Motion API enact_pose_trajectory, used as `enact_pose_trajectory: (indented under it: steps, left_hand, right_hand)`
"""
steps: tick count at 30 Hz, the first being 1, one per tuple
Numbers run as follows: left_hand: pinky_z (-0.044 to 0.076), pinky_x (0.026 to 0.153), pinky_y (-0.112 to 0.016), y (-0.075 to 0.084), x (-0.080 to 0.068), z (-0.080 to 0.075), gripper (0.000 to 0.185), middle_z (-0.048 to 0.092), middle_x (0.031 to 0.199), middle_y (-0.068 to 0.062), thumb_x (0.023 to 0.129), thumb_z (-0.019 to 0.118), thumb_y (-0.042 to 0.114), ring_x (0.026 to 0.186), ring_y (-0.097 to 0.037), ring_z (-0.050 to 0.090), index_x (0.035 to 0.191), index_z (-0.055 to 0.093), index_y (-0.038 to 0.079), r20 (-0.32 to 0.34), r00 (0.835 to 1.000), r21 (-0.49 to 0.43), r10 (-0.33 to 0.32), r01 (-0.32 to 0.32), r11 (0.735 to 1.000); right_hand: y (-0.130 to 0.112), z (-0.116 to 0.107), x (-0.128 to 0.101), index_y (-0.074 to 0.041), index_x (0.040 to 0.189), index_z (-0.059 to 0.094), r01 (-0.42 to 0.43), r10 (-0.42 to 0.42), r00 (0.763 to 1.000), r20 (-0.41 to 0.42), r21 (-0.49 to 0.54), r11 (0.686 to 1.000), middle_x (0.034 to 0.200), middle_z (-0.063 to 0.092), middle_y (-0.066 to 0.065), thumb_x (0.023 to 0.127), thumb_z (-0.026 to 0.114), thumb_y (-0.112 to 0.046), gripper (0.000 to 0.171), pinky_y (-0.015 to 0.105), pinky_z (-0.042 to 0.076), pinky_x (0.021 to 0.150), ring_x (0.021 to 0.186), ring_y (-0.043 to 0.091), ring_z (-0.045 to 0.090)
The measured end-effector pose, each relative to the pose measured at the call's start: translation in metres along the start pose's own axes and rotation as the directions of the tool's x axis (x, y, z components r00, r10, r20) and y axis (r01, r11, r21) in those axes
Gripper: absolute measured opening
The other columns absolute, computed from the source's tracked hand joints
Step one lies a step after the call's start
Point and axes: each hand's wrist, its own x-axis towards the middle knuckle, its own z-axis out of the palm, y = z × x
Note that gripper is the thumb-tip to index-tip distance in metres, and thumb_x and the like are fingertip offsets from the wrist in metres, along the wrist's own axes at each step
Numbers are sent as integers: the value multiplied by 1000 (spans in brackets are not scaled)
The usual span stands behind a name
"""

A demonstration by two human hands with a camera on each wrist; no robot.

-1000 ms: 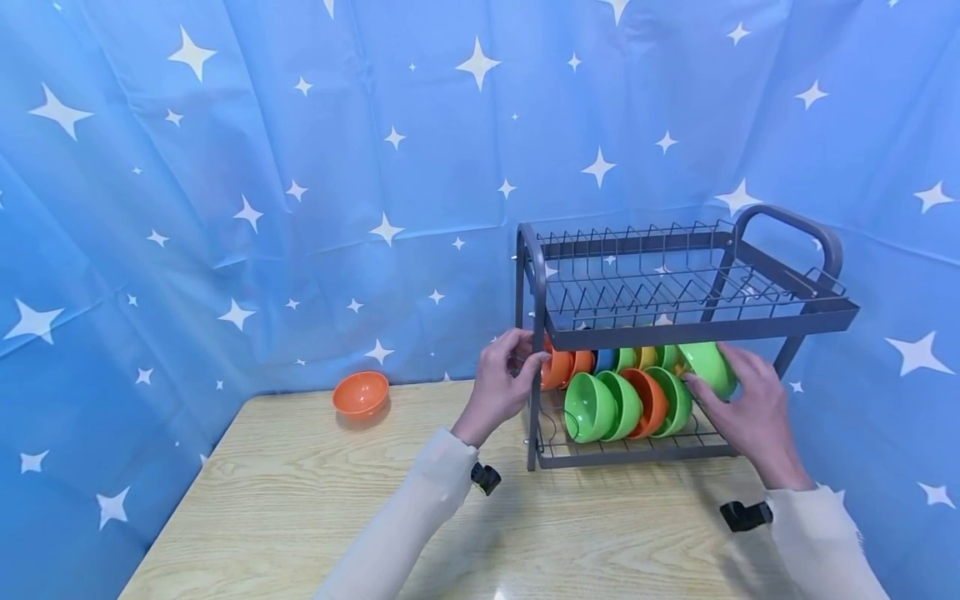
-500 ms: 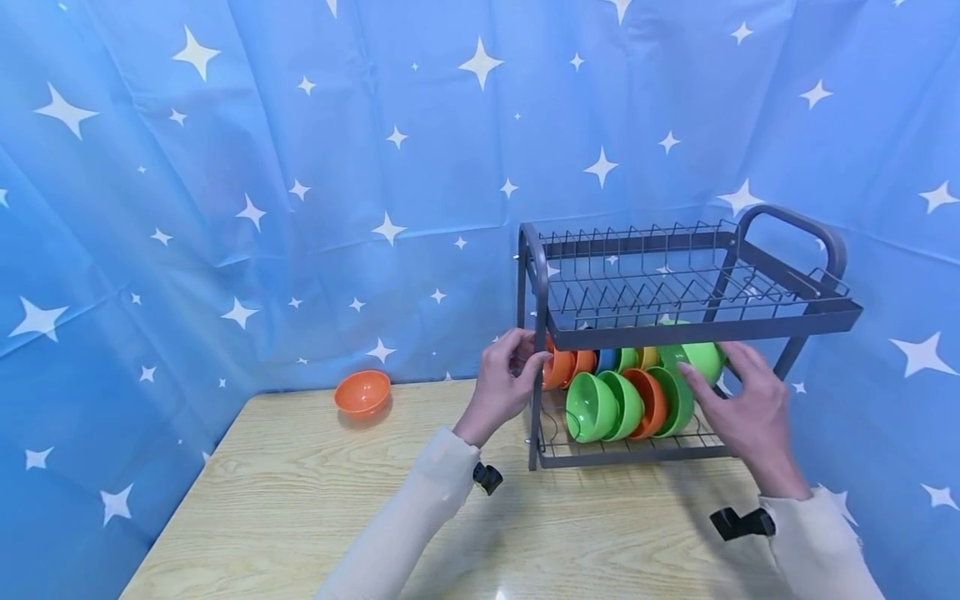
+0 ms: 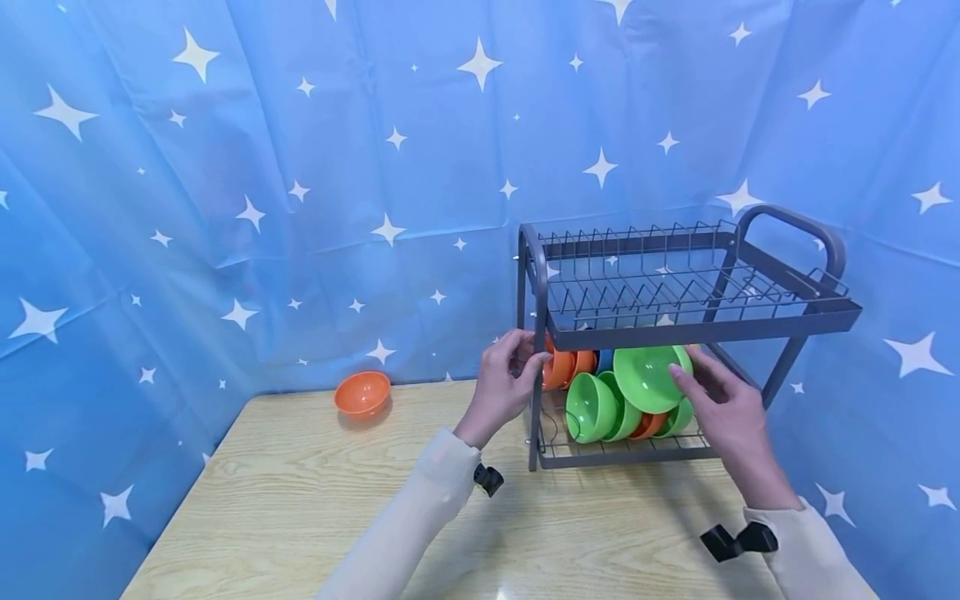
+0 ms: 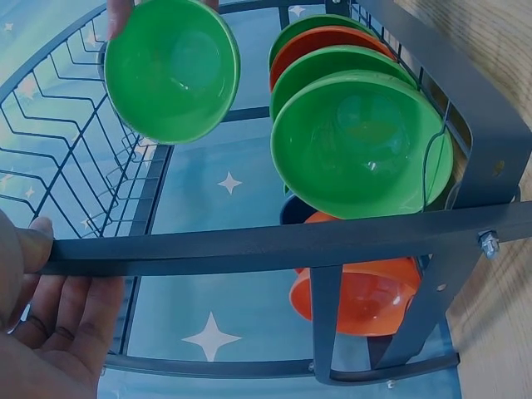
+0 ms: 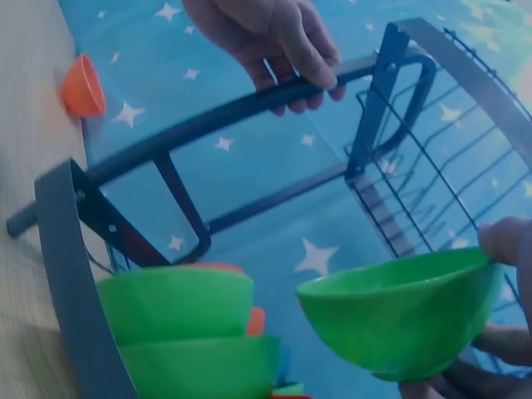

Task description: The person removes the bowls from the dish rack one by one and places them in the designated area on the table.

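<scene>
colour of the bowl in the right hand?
Green. The bowl, held by the right hand, shows best in the left wrist view.

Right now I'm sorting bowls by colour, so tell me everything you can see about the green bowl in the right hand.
The green bowl looks like smooth, glossy plastic, round and deep, plain inside. The right hand pinches its rim, holding it in the air, tipped so its opening faces the camera, under the rack's top shelf and in front of the racked bowls.
</scene>
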Motion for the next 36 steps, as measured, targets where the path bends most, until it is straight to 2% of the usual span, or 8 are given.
enact_pose_trajectory:
  steps: [4, 7, 11, 15, 18, 21, 29, 36]
  left_hand:
    - [57, 70, -21, -1, 0, 1, 13, 66, 91, -3, 100, 68, 18, 80, -10, 60, 112, 67, 12, -7, 1000, -3, 6, -6, 1000]
    - [57, 71, -21, -1, -1, 1, 17, 66, 93, -3, 101, 67, 21, 82, -11, 61, 113, 67, 10, -2, 1000, -7, 2, -2, 1000]
    - [58, 74, -21, -2, -1, -1, 22, 67, 95, -4, 101, 66, 22, 84, -11, 62, 116, 67, 6, 16, 1000, -17, 0, 0, 1000]
    - [57, 73, -22, -1, 0, -5, 22, 68, 95, -3, 100, 67, 23, 84, -11, 61, 117, 68, 7, 30, 1000, -3, 7, -7, 1000]
    - [57, 73, -22, 0, 1, -8, 25, 69, 95, -3, 100, 68, 25, 82, -11, 61, 119, 69, 9, 50, 999, 14, 5, -5, 1000]
    - [59, 75, -22, 0, 0, -11, 29, 71, 97, -2, 100, 68, 28, 84, -11, 64, 123, 69, 11, 77, 997, 29, -8, 6, 1000]
    - [60, 88, -25, -1, -8, -21, 42, 70, 106, 0, 100, 67, 35, 100, -11, 68, 136, 62, 15, 122, 992, 57, -15, 8, 998]
    - [52, 109, -40, 11, -23, -37, 49, 67, 126, -4, 96, 73, 36, 125, -19, 62, 139, 59, 18, 136, 987, 157, 85, -106, 982]
  right_hand:
    - [-2, 8, -5, -20, 161, 33, -24, 22, 999, 46, 34, 999, 163, 39, 19, 98, 51, -66, 80, 63, 39, 114, 148, 43, 38]
    - [-2, 13, -8, -17, 161, 33, -25, 23, 998, 66, 26, 999, 158, 44, 20, 99, 49, -66, 81, 37, 53, 105, 141, 39, 45]
    - [-3, 20, -12, -16, 160, 35, -33, 29, 994, 108, 41, 999, 154, 47, 19, 99, 48, -67, 81, 10, 53, 84, 134, 33, 52]
    - [-4, 23, -14, -14, 161, 32, -59, 47, 983, 175, 64, 996, 158, 42, 21, 98, 47, -70, 85, 35, 57, 101, 133, 39, 57]
    - [-4, 25, -15, -12, 162, 29, -78, 57, 973, 224, 85, 993, 161, 38, 23, 98, 46, -70, 88, 54, 46, 112, 134, 42, 57]
    - [-5, 28, -16, -9, 162, 27, -100, 69, 964, 258, 111, 989, 163, 34, 24, 99, 46, -69, 89, 59, 38, 117, 135, 43, 55]
    - [-11, 36, -21, -3, 158, 34, -144, 86, 950, 299, 177, 974, 159, 38, 20, 99, 47, -67, 88, 35, 53, 106, 133, 26, 58]
    - [-15, 40, -27, 3, 158, 30, -199, 73, 925, 373, 311, 929, 158, 37, 23, 102, 50, -60, 87, 22, 58, 94, 114, 5, 66]
